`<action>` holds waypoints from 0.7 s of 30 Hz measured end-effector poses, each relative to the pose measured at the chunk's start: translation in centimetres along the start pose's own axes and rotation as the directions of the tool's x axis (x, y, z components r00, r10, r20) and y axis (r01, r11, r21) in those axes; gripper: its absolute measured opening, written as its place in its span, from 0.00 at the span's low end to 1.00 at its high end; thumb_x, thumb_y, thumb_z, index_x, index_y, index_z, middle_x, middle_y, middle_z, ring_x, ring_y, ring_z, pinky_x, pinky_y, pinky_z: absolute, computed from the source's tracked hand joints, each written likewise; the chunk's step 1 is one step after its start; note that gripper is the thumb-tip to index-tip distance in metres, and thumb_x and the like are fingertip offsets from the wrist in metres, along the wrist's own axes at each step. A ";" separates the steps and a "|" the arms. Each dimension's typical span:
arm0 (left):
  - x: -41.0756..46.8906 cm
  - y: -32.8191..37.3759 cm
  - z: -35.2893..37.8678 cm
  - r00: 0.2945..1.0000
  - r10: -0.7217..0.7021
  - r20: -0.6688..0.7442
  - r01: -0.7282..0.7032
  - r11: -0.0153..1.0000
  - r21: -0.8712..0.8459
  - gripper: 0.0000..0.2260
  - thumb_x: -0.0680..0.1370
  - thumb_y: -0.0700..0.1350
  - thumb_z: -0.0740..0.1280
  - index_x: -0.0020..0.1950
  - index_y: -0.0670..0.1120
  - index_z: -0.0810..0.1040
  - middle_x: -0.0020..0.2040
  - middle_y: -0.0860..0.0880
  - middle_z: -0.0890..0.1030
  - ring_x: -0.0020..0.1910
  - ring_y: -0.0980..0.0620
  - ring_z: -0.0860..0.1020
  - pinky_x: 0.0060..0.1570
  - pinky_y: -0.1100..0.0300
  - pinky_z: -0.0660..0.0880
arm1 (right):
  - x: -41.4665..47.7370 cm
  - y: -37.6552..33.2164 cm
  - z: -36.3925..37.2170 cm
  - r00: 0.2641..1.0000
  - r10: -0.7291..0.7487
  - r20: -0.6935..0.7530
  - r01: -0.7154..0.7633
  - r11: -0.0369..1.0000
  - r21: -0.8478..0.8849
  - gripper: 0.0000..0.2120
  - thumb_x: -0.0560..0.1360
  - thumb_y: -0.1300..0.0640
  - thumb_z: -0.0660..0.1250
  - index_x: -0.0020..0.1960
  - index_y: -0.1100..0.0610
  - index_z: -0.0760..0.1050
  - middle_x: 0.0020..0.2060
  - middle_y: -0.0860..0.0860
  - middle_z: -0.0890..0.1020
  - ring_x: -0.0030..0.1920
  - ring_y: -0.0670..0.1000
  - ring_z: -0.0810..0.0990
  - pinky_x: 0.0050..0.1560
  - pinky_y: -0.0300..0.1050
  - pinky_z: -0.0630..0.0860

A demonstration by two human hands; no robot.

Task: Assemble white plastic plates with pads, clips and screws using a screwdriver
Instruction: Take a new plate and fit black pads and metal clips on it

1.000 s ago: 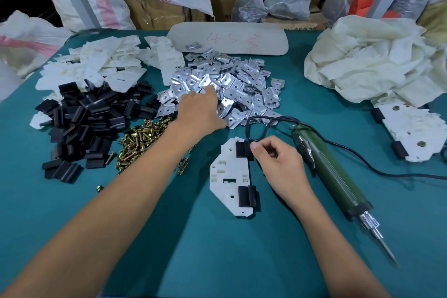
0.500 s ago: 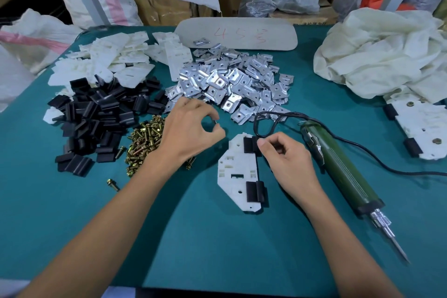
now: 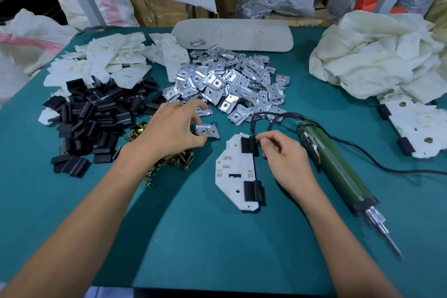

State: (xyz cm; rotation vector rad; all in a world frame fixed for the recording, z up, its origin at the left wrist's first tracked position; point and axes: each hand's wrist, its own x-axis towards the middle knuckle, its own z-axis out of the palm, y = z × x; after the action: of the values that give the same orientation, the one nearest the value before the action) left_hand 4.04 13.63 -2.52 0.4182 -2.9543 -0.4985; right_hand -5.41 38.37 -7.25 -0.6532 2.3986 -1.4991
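Note:
A white plastic plate lies flat on the teal table, with one black pad clipped on its upper right edge and another black pad lower down. My right hand has its fingers curled, and thumb and forefinger pinch the right edge of the upper pad. My left hand pinches a single metal clip just left of the plate's top, in front of the clip pile. A green electric screwdriver lies to the right of my right hand, tip toward me.
Brass screws lie under my left wrist, with loose black pads to the left and spare white plates behind them. Assembled plates and a crumpled cloth occupy the right; a beige board lies at the back.
My left hand has drawn back from the clip pile toward the plate, bringing one metal clip with it. My right hand has stayed at the upper pad.

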 end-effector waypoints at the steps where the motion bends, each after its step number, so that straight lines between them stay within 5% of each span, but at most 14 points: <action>1: -0.1 0.1 -0.2 1.000 -0.006 -0.003 0.006 0.998 -0.064 0.29 0.70 0.55 0.75 0.68 0.58 0.69 0.50 0.62 0.79 0.58 0.52 0.73 0.58 0.55 0.64 | 0.1 0.1 0.0 1.000 0.008 -0.001 -0.008 1.000 0.000 0.10 0.83 0.53 0.63 0.48 0.41 0.80 0.38 0.37 0.83 0.41 0.43 0.82 0.39 0.38 0.75; 6: -0.9 2.0 -0.5 0.996 0.042 0.074 -0.015 0.942 -0.335 0.32 0.68 0.57 0.77 0.68 0.65 0.66 0.51 0.68 0.79 0.54 0.64 0.73 0.49 0.67 0.66 | 0.1 0.2 0.2 1.000 0.020 0.010 -0.020 0.998 0.067 0.11 0.82 0.55 0.63 0.49 0.41 0.80 0.45 0.36 0.85 0.47 0.42 0.83 0.49 0.41 0.78; 14: -0.7 4.3 0.6 0.990 0.064 0.127 -0.034 0.973 -0.230 0.34 0.69 0.57 0.77 0.70 0.64 0.64 0.52 0.65 0.79 0.59 0.54 0.69 0.63 0.49 0.68 | 0.0 0.4 0.1 0.999 0.000 0.046 -0.004 0.997 0.079 0.09 0.82 0.54 0.64 0.50 0.41 0.80 0.39 0.34 0.82 0.37 0.37 0.78 0.37 0.31 0.69; 21: -0.9 4.9 1.0 0.994 0.052 0.096 -0.026 0.967 -0.254 0.35 0.69 0.55 0.77 0.71 0.64 0.64 0.51 0.68 0.78 0.59 0.54 0.69 0.58 0.53 0.66 | 0.1 0.0 -0.1 0.991 0.045 0.128 -0.081 0.954 0.288 0.10 0.82 0.58 0.67 0.56 0.44 0.81 0.48 0.43 0.85 0.47 0.44 0.83 0.45 0.39 0.78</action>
State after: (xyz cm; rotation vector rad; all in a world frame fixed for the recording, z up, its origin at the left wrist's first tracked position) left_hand 3.54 18.69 -1.87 0.3133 -2.9323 -0.9039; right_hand -5.52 38.40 -7.23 -0.5746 2.0326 -1.6906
